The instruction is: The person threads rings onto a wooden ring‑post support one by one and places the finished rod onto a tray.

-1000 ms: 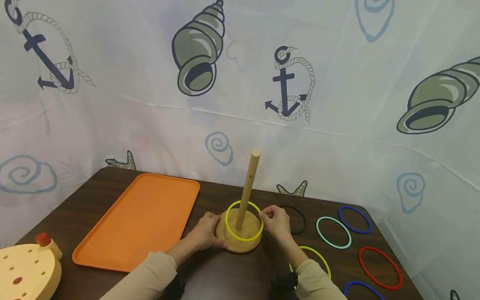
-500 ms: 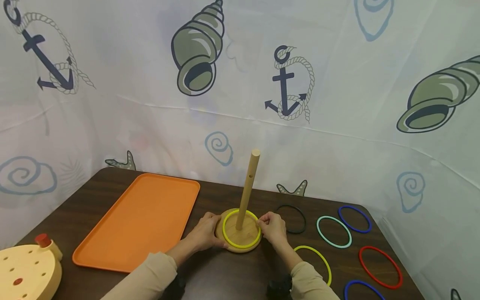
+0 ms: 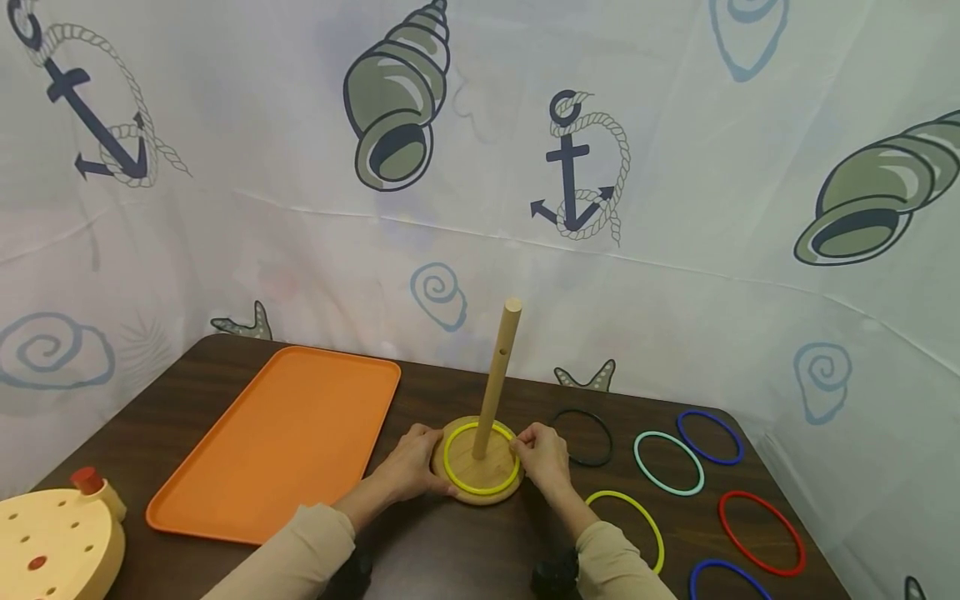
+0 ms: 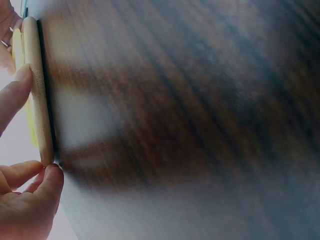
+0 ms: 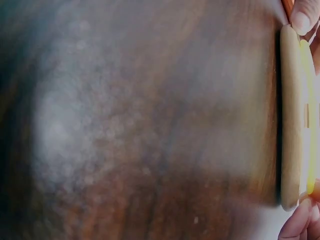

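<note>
The yellow ring (image 3: 480, 492) lies to the left of the right grip (image 3: 543, 456), which pinches its right edge; it encircles the wooden peg (image 3: 498, 373), low over the round wooden base (image 3: 463, 457), though whether it touches all round I cannot tell; the peg's long axis rises between the two grips; the left grip (image 3: 408, 465), curled on the base's left rim, is farther from the ring; left of that grip, the orange tray (image 3: 300, 433) rests on the desk (image 3: 420, 550).
</note>
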A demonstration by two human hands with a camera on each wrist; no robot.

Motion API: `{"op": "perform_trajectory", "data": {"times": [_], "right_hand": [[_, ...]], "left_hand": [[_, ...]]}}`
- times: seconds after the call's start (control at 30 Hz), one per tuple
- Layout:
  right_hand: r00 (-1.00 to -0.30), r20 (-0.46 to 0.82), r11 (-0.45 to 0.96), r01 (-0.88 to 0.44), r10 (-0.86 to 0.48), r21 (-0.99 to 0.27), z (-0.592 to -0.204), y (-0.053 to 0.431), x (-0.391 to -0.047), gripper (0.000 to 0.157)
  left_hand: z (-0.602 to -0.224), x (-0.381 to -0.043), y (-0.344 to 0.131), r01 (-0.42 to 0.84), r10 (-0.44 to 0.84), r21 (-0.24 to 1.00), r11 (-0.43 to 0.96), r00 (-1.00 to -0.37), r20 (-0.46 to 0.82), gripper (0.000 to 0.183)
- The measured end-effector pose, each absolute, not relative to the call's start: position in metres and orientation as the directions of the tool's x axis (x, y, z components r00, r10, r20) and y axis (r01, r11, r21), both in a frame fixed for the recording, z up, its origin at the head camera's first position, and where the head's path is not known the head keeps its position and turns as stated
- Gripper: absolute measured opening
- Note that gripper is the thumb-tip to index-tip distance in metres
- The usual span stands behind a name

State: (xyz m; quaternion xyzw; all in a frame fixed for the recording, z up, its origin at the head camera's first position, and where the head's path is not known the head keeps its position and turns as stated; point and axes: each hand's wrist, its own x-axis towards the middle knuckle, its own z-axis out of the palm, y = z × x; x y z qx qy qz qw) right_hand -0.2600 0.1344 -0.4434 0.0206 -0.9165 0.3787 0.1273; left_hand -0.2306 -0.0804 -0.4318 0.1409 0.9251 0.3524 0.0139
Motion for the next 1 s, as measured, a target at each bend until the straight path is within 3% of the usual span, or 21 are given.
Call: {"op": "perform_trajectory", "data": {"times": [0.37,1.0], "right_hand": [[-0.968,0.239,0.708,-0.119,0.071,-0.696,-0.444,0.134,-0.259,0.012],[-0.987,0.127,0.54,-0.056,0.094,-0.839,-0.433,0.16,-0.243,0.009]], "left_hand": [[-0.432,-0.231,-0.08,0.254,0.274,0.666,0.701,-0.959,0.078,0.084],[-0.432,-0.232,-0.08,0.233,0.263,0.66,0.715,-0.963,0.055,0.085]]}}
